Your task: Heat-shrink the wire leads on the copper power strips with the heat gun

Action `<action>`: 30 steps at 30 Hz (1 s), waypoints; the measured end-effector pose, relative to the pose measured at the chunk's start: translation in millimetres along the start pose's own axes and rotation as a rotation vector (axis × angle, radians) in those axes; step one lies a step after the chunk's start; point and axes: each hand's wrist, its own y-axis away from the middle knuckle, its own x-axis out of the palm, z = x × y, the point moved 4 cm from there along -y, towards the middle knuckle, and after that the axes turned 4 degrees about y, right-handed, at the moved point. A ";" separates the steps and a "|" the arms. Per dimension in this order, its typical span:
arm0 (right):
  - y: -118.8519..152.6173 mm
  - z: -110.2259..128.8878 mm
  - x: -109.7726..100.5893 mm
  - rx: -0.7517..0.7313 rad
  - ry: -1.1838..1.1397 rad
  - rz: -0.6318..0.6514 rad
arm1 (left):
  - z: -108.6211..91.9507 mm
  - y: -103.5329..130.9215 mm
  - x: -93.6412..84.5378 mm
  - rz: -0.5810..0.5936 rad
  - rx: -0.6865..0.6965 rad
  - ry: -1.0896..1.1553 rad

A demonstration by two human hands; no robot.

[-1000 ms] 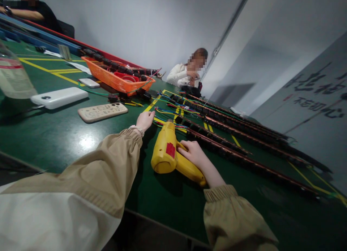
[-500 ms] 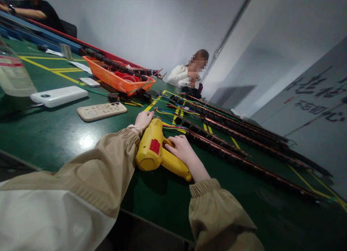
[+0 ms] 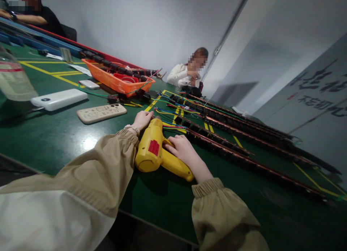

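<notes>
A yellow heat gun [image 3: 149,150] with a red label is in front of me, its nozzle pointing away and its grip slanting down to the right. My right hand [image 3: 180,148] is closed at the grip, fingers curled in beside the body. Left of the nozzle, my left hand [image 3: 142,120] is closed with its fingertips together; the gun partly hides what they pinch. Just beyond the nozzle lie coloured wires [image 3: 173,126], leading to a long dark strip with copper-coloured edges [image 3: 217,144].
Several more strips [image 3: 244,132] stretch rightward across the green table [image 3: 108,150]. A beige phone case [image 3: 101,113], a white power bank [image 3: 59,99] and a bottle [image 3: 15,79] stand left. An orange basket [image 3: 119,85] holds dark parts. Two people sit at the far side.
The view has shifted very slightly. Both hands and the heat gun keep nearly the same places, with the right forearm a little further right in view.
</notes>
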 end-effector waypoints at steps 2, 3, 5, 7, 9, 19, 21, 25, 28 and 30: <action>1.0 -2.4 1.8 0.005 -0.006 0.011 | 0.0 -0.1 0.2 0.001 0.009 0.003; 2.0 -4.2 2.4 0.010 -0.012 0.016 | -0.1 0.0 0.3 0.000 0.014 0.006; 5.3 -8.7 2.5 0.009 -0.036 0.019 | -0.7 0.7 0.3 -0.007 0.021 0.013; 10.0 -14.2 1.2 -0.004 -0.068 0.002 | -1.8 1.8 -0.2 -0.014 0.024 0.021; 15.4 -20.1 -0.5 -0.022 -0.093 -0.015 | -3.3 2.9 -0.8 -0.017 0.024 0.026; 43.1 -47.5 -0.2 -0.014 -0.202 -0.067 | 2.5 -1.6 0.6 -0.018 0.032 0.044; 49.4 -53.2 -0.9 -0.007 -0.207 -0.077 | 4.0 -3.0 1.2 -0.024 0.034 0.048; 62.0 -65.6 -2.6 0.055 -0.211 -0.073 | 5.0 -3.8 2.3 -0.024 0.036 0.051; 67.7 -70.8 -2.9 0.102 -0.236 -0.058 | 5.3 -3.1 2.7 -0.031 0.031 0.046; 68.5 -71.5 -2.7 0.116 -0.243 -0.051 | 4.9 -2.3 2.8 -0.041 0.035 0.044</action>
